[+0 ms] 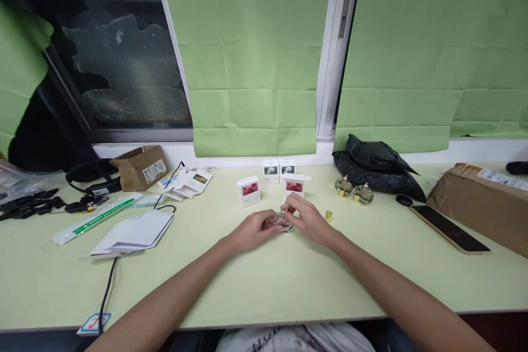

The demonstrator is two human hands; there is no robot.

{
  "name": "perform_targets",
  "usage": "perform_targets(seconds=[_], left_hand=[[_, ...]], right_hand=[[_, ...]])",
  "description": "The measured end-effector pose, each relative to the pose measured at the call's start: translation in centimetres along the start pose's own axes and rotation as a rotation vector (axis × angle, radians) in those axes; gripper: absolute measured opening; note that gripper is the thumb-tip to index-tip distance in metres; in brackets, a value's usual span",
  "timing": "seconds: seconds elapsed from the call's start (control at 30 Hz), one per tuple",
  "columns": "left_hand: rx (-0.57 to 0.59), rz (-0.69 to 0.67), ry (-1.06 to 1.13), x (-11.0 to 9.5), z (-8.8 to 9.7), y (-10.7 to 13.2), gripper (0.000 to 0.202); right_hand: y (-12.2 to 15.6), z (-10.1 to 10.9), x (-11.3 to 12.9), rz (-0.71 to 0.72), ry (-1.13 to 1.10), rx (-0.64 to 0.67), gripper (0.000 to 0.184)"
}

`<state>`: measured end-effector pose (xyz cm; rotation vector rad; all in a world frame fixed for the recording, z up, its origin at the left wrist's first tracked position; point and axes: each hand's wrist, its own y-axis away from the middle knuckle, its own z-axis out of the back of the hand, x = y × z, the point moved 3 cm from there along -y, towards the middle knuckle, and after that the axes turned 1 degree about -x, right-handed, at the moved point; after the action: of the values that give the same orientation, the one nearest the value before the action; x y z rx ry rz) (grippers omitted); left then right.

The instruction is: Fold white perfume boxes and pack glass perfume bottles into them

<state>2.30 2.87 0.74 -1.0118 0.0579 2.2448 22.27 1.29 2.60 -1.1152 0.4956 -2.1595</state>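
Observation:
My left hand [252, 229] and my right hand [307, 219] meet at the middle of the pale green table [264, 280], both closed around a small clear glass bottle [280, 222] with a pinkish tint. Just behind my right hand stands a white box with a red picture [294, 185], its top flap open. A second closed box of the same kind [249, 191] stands behind my left hand. A small gold cap [328, 215] lies on the table right of my right hand.
Two white boxes with green pictures [279, 169] stand by the wall. Two round glass bottles [353, 190] sit before a black bag [377, 168]. A phone [449, 228] and a cardboard parcel [480, 203] lie right. Papers [136, 231], cables and a torn box [140, 166] lie left.

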Motion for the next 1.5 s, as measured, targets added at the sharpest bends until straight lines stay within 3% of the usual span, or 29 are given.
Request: perform_targets(seconds=[0.1,0.47,0.8,1.13,1.23,1.5], left_hand=[[0.006,-0.005,0.001,0.0,0.0,0.0,0.039],[0.004,-0.014,-0.010,-0.1,0.1,0.0,0.036],[0.010,-0.002,-0.004,0.0,0.0,0.0,0.036],[0.000,-0.013,-0.012,-0.2,0.0,0.1,0.037],[0.012,-0.015,-0.008,-0.4,0.1,0.1,0.036],[0.006,-0.026,-0.008,-0.2,0.0,0.1,0.036]], right_hand=[[0.2,-0.4,-0.2,-0.052,-0.059,-0.045,0.003],[0.5,-0.1,-0.2,-0.054,-0.094,-0.051,0.020],[0.4,-1.1,-0.7,-0.100,-0.101,-0.153,0.008],[0.6,-0.4,-0.2,-0.002,-0.023,-0.094,0.017],[0.8,-0.4,-0.1,-0.032,-0.016,-0.093,0.021],[0.4,-1.3,-0.3,-0.087,-0.041,-0.169,0.007]])
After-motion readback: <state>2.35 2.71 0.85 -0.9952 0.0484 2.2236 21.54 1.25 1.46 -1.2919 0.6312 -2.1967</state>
